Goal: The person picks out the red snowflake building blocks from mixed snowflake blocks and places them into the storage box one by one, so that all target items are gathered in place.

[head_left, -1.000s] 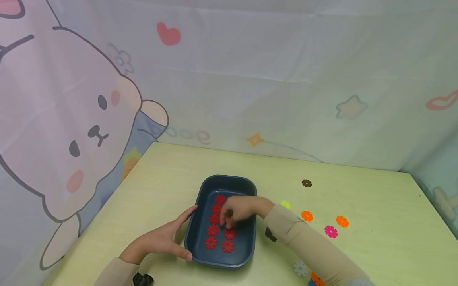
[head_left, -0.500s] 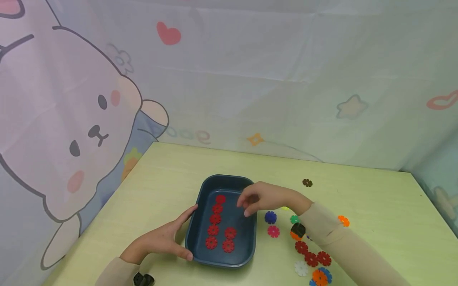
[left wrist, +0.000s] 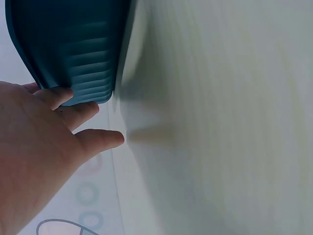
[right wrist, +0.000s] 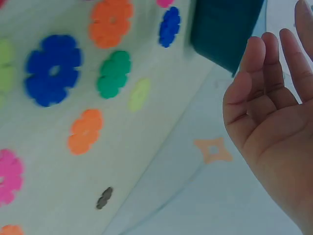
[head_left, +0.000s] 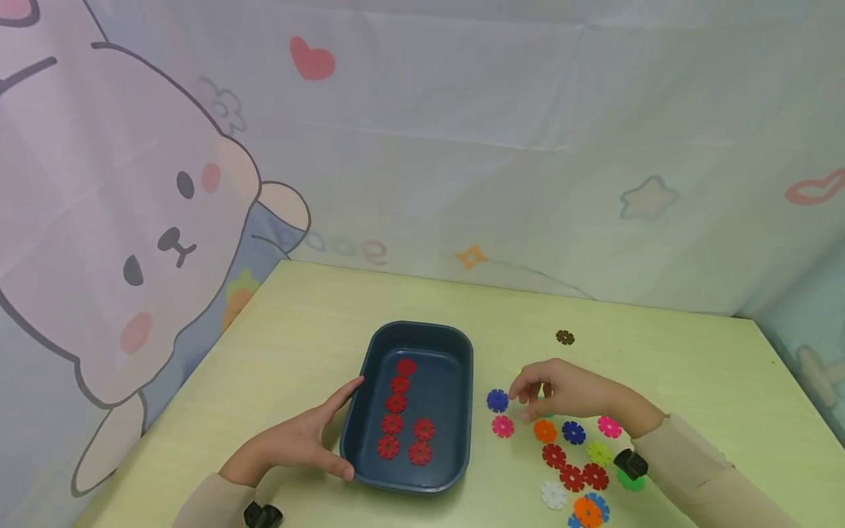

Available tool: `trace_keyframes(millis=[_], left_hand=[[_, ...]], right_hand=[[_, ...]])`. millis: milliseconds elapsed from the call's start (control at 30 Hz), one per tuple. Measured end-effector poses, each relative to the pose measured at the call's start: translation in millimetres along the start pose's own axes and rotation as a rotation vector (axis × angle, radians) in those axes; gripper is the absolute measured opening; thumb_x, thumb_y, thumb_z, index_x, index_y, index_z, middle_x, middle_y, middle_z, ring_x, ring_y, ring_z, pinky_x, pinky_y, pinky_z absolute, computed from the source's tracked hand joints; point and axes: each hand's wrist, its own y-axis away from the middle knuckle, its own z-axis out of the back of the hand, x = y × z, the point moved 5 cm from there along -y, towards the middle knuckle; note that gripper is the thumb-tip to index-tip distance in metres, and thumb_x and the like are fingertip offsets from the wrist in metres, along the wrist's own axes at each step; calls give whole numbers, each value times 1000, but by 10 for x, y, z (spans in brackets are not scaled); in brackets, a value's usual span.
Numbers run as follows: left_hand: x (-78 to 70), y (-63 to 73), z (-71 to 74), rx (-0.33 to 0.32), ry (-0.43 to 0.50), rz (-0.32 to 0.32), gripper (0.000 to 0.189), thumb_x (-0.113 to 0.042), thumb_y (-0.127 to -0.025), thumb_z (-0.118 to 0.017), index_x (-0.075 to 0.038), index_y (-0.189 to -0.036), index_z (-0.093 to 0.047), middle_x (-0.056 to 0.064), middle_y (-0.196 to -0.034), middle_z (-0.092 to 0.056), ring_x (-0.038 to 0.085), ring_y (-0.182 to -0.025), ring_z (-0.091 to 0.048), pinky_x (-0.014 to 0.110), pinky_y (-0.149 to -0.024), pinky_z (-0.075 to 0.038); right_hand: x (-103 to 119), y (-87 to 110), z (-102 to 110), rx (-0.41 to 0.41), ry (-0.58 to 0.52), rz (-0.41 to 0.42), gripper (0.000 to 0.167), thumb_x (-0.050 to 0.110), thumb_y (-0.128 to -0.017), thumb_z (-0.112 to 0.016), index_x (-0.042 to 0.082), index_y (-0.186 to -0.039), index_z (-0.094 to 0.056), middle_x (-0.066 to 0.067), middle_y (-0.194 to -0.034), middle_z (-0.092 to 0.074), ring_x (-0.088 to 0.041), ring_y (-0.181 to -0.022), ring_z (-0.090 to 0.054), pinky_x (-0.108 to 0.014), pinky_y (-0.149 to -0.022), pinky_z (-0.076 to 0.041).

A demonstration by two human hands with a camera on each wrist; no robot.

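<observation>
A dark blue rectangular tray (head_left: 448,389) stands in front of me in the head view. Red flower-shaped plastic discs lie flat inside it, a longer row on the left with one red disc (head_left: 392,423), and a pair to the right of that row. My left hand (head_left: 293,442) is spread along the tray's left side, fingertips and thumb at the rim. Over the loose discs right of the tray hovers my right hand (head_left: 571,390), its fingers loosely bent with nothing between them. A blue disc (head_left: 498,400) is just left of its fingertips.
Several loose discs lie right of the tray: pink (head_left: 503,427), orange (head_left: 545,431), white (head_left: 553,495) and a dark red cluster (head_left: 572,478). A brown disc (head_left: 565,337) sits farther back. A printed cloth (head_left: 462,147) hangs behind the table.
My right hand has left the tray and moved right, over the loose discs. My left hand stays at the tray's left side, and the red discs inside keep their places.
</observation>
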Motion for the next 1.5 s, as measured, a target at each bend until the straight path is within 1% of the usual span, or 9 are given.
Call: trace_keyframes(millis=[133,300,400,500,700,833,1067,1300,1500], left_hand=[[0,-3,5,-2,5,-4,121,-30,-71,-87,-17,-156,-2,14,-161,-7,36,-146,-8,64,-109,-17],[-10,-7,6,1,8,-27,121,-31,-71,-87,-17,-156,-1,15,-161,-6,38,-145,-7,65,-109,-16],[-9,-5,4,4,11,-26,121,-32,-71,-86,-17,-156,-1,15,-161,-6,37,-145,-6,65,-109,-15],[1,2,4,1,10,-25,121,-32,-71,-86,-17,-156,-1,15,-161,-6,37,-146,-6,65,-109,-15],[4,1,8,-2,1,-39,121,-30,-71,-86,-16,-156,-1,16,-161,-7,39,-145,-8,65,-109,-16],[15,3,3,2,15,-23,121,-30,-71,-86,-16,-156,-1,14,-161,-6,36,-146,-7,65,-109,-16],[6,9,-3,7,27,-12,121,-30,-71,-86,-17,-156,-2,13,-161,-7,36,-146,-8,65,-109,-17],[-3,6,-3,8,24,-14,121,-30,-71,-86,-16,-156,-2,13,-161,-6,36,-146,-8,65,-109,-17],[-7,10,1,10,28,-15,121,-31,-71,-87,-16,-156,-1,14,-161,-5,36,-146,-6,65,-109,-16]], right_hand=[[-73,176,-43,-24,-16,-47,22,17,-87,-72,5,-105,-67,-4,-91,-65,-6,-81,-55,-25,-66,-50],[-175,367,-130,-50,-47,-82,24,21,-85,-74,5,-101,-67,-8,-93,-64,-5,-78,-55,-24,-63,-49],[-247,459,-193,-46,-49,-95,24,23,-83,-76,6,-99,-67,-3,-89,-62,-4,-75,-54,-24,-63,-49],[-308,529,-251,-38,-43,-127,24,24,-81,-78,9,-95,-65,2,-85,-60,-5,-74,-52,-23,-64,-48],[-405,652,-356,-36,21,-212,30,32,-77,-81,15,-92,-62,7,-84,-58,-7,-76,-51,-22,-67,-46],[-488,706,-415,-31,62,-259,32,36,-75,-82,18,-90,-60,8,-79,-54,-6,-72,-49,-21,-63,-44],[-546,737,-435,-29,90,-298,34,37,-73,-83,18,-86,-58,6,-76,-50,-5,-69,-46,-21,-59,-41],[-555,734,-445,-25,105,-281,28,37,-74,-82,22,-83,-61,8,-75,-49,-4,-67,-45,-19,-57,-40],[-543,730,-468,-27,69,-266,26,35,-75,-82,21,-85,-62,7,-77,-50,-5,-70,-47,-20,-60,-42]])
